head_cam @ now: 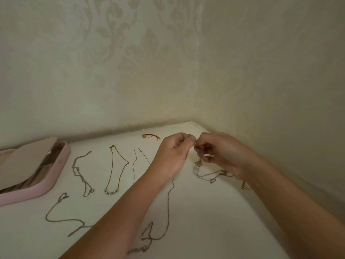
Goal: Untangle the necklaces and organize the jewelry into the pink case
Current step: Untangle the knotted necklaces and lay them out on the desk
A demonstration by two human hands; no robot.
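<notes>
Both hands meet over a white table [214,212]: the left hand [172,156] and right hand [222,152] pinch a tangled chain [209,174], seemingly teasing a knot apart. Freed necklaces [115,172] lie spread out beside the open pink case [56,176].

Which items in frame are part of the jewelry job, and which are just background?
Job: left hand and right hand pinching the tangled chain; open pink case; gold beaded chain; twisted silver chain; thin chain; red cord bracelet.
Background: white tabletop; patterned wall.
</notes>
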